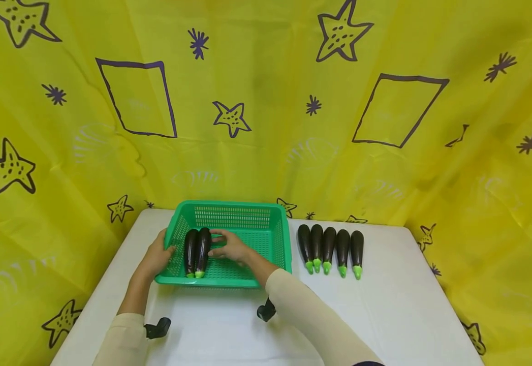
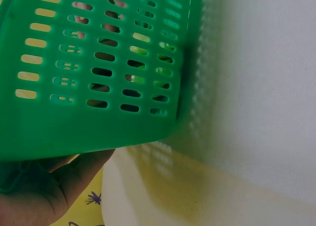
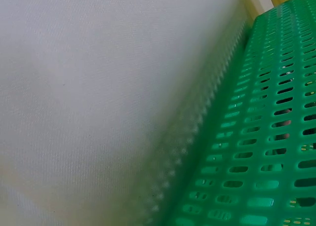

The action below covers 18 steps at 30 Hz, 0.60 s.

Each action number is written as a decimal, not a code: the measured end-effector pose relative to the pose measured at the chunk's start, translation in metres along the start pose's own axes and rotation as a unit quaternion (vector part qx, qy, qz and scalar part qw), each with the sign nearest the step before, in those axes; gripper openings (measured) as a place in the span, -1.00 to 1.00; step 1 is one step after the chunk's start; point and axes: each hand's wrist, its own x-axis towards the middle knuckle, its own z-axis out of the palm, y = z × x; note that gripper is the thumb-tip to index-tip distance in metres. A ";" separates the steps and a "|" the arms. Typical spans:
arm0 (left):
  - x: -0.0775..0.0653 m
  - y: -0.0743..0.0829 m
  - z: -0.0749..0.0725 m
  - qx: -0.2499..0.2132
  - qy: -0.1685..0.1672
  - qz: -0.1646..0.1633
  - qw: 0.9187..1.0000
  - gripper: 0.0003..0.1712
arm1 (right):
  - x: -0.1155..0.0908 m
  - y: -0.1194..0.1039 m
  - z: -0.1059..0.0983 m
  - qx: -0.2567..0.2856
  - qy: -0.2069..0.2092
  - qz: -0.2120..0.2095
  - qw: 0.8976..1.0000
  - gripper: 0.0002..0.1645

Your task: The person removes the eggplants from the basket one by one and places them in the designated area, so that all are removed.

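Note:
A green plastic basket (image 1: 229, 282) with slotted walls stands on the white table. My left hand (image 1: 157, 255) grips its left rim, thumb over the inner side; in the left wrist view the left hand (image 2: 64, 186) reaches around the basket's outside (image 2: 89, 132). Two dark eggplants lie side by side in the basket's left part, a left eggplant (image 1: 190, 254) and a right eggplant (image 1: 202, 251), green stem ends toward me. Inside the basket, my right hand (image 1: 232, 248) has its fingers spread, fingertips at the right eggplant's side. In the right wrist view the basket wall (image 3: 247, 157) mostly hides this hand.
Right of the basket, several more eggplants (image 1: 329, 249) lie in a row on the white table (image 1: 398, 305), stem ends toward me. A yellow curtain (image 1: 266, 168) with drawn stars hangs behind and at both sides. Black wrist-worn pieces (image 1: 158, 329) stick out below the forearms.

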 end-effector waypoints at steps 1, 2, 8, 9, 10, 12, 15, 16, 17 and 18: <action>0.000 0.000 0.000 -0.001 0.000 -0.001 1.000 -0.23 | 0.000 0.000 0.000 0.002 -0.004 0.001 1.000 -0.15; 0.000 0.000 0.000 0.000 0.001 -0.002 1.000 -0.23 | 0.001 0.000 0.000 0.001 -0.010 0.000 1.000 -0.15; -0.001 0.000 0.000 -0.003 0.001 -0.004 1.000 -0.23 | -0.001 -0.001 0.000 -0.058 -0.051 0.005 0.997 -0.21; -0.002 0.000 0.000 -0.003 0.000 -0.005 1.000 -0.23 | -0.001 -0.001 0.001 -0.064 -0.056 0.007 0.996 -0.21; -0.002 0.000 0.000 -0.004 0.000 -0.006 1.000 -0.23 | -0.001 -0.001 0.001 -0.067 -0.059 0.010 0.996 -0.22; -0.002 0.001 0.000 -0.003 -0.001 -0.005 1.000 -0.23 | -0.001 -0.001 0.002 -0.059 -0.063 0.012 0.996 -0.24; -0.002 0.001 0.000 -0.004 -0.003 -0.005 1.000 -0.23 | 0.000 -0.001 0.003 -0.038 -0.061 0.012 0.997 -0.24; -0.002 0.001 0.001 -0.005 -0.003 -0.006 1.000 -0.23 | 0.000 0.000 0.003 -0.030 -0.059 0.012 0.998 -0.24; -0.002 0.001 0.001 -0.005 -0.004 -0.007 1.000 -0.23 | 0.000 0.000 0.003 -0.023 -0.056 0.011 0.998 -0.24; -0.002 0.001 0.001 -0.006 -0.004 -0.009 1.000 -0.22 | 0.000 0.000 0.003 -0.017 -0.052 0.010 0.998 -0.24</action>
